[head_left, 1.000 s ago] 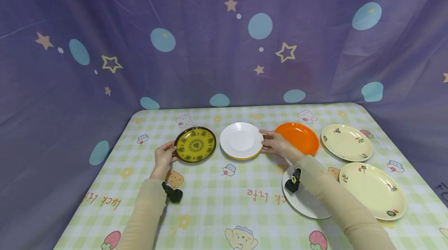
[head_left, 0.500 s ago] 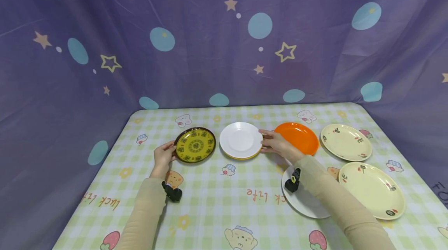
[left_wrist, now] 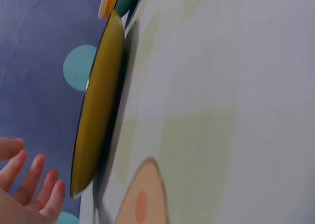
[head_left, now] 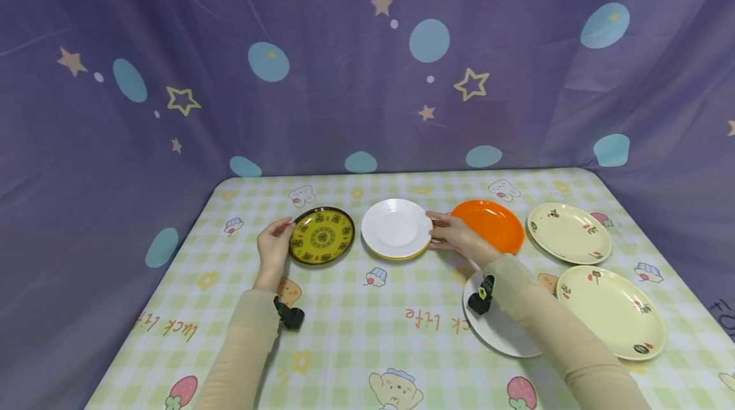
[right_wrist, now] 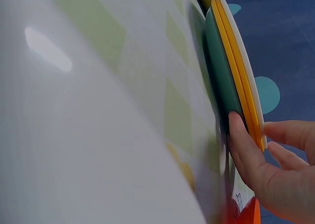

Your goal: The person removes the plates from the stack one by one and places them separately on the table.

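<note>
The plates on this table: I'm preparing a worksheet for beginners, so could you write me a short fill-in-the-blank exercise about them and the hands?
1. The right hand pinches the edge of a plate stack whose top plate is colored ____.
2. The dark-rimmed patterned plate is nearest the person's ____ hand.
3. The orange plate lies to the person's ____ of the stack.
4. The cream plates with printed motifs number ____.

Missing words: white; left; right; two.
</note>
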Motion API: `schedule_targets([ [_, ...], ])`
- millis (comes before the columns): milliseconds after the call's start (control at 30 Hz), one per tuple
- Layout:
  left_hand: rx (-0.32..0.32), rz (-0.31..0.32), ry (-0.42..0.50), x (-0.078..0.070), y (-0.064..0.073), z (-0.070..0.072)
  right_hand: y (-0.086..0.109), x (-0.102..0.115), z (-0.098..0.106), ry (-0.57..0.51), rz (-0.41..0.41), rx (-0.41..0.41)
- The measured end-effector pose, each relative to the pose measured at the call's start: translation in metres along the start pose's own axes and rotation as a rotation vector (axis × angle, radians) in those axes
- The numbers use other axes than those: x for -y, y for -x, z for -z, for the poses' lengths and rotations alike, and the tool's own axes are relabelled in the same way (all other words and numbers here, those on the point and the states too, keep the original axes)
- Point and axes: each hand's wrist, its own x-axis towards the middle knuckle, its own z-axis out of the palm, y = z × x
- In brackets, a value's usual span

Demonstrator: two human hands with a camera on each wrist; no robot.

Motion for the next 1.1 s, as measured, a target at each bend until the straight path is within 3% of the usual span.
schedule_targets([
  [167, 0.055, -0.061, -0.036, -0.009, 0.006, -0.009, -0.001, 0.0, 0.0, -0.003, 0.004, 0.001],
  [467, 0.177, -0.083, -0.013, -0.015, 0.013, -0.025, -0.002, -0.001, 0.001, -0.004, -0.005, -0.008],
  [800, 0.318, -0.019, 0.043, -0.019, 0.021, -0.046, -0.002, -0.002, 0.002, -0.011, 0.003, -0.005],
  [1100, 0.409, -0.012, 0.081, -0.02, 0.026, -0.063, -0.002, -0.002, 0.001, -0.003, 0.001, -0.002],
])
